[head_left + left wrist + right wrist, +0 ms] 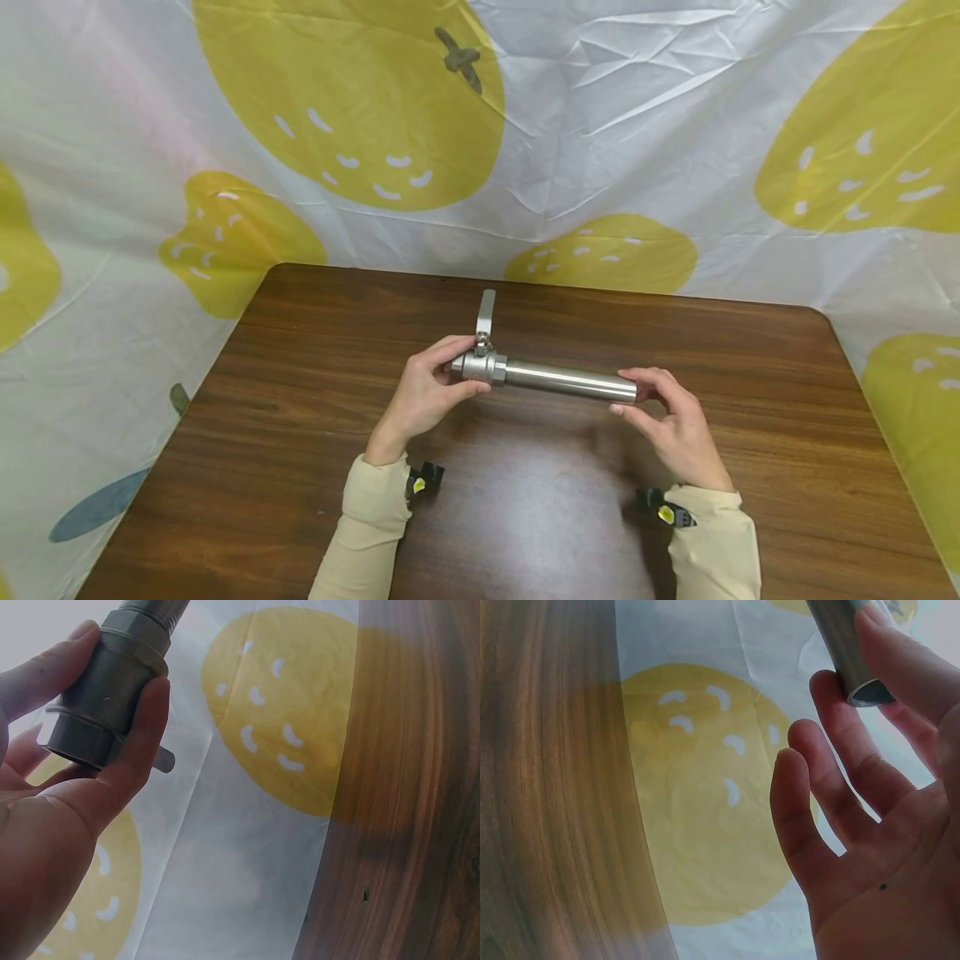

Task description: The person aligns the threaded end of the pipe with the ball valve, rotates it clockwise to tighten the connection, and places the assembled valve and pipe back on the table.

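A silver ball valve (480,365) with a flat lever handle (486,312) is joined to a smooth metal pipe (570,379), and the two are held level above the table. My left hand (423,392) grips the valve body, thumb on the near side and fingers on the far side. In the left wrist view the valve (112,682) shows its open end toward the palm, with threads at its far end. The pipe's free end is pinched by my right hand (671,421). Seen from the right wrist, the pipe (847,652) has a hollow end, and the other fingers are spread apart from it.
The brown wood-grain table (525,517) spreads under both arms. White cloth (540,125) printed with yellow fruit hangs behind the table and at its sides. A small dark camera (431,477) is strapped at the left wrist, another camera (651,500) at the right.
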Demonstrator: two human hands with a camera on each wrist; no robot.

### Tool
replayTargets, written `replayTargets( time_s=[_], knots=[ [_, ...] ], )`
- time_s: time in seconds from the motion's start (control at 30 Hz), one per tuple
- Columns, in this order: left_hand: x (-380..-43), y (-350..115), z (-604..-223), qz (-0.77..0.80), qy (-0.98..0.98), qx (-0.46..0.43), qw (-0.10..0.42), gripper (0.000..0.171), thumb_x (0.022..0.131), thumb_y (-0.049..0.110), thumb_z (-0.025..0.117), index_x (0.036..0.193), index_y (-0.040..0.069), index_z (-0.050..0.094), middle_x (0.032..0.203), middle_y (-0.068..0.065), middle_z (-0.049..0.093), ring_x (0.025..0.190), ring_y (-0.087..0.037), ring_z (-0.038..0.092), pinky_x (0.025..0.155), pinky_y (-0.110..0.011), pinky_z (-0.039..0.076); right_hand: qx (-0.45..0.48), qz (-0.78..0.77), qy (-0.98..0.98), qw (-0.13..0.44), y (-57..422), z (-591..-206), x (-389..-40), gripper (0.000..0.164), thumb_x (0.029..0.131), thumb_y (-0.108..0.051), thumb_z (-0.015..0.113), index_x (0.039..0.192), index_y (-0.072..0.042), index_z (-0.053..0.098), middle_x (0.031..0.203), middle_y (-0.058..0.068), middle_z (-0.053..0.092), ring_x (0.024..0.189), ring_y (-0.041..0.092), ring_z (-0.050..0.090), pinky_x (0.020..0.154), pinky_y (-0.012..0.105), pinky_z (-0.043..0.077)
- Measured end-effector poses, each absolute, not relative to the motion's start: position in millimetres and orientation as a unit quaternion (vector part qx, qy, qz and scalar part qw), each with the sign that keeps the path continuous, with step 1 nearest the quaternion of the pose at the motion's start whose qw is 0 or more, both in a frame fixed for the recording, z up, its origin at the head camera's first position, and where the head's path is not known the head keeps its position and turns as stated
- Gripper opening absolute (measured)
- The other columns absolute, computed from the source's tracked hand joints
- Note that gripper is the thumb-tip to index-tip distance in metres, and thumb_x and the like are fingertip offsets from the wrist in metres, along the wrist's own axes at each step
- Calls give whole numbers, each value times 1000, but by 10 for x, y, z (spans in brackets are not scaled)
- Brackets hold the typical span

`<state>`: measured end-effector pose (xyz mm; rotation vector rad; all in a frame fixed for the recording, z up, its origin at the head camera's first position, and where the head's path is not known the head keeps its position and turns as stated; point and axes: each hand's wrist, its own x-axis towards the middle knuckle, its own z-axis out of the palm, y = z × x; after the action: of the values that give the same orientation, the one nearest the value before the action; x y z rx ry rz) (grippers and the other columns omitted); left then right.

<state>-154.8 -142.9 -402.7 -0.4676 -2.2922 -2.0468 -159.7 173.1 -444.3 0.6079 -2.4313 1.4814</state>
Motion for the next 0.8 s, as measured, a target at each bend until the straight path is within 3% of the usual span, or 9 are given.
replayTargets(
  time_s=[0.8],
  knots=[
    [-1535,-1427,-4000,-655,-740,-153,13,54,69,-6,72,119,-7,52,120,-17,51,96,-14,51,81,-17,47,202,496,-838,110,1735,-4443,-1586,44,72,-3,72,113,-10,59,95,-3,58,80,6,51,70,16,41]
  ],
)
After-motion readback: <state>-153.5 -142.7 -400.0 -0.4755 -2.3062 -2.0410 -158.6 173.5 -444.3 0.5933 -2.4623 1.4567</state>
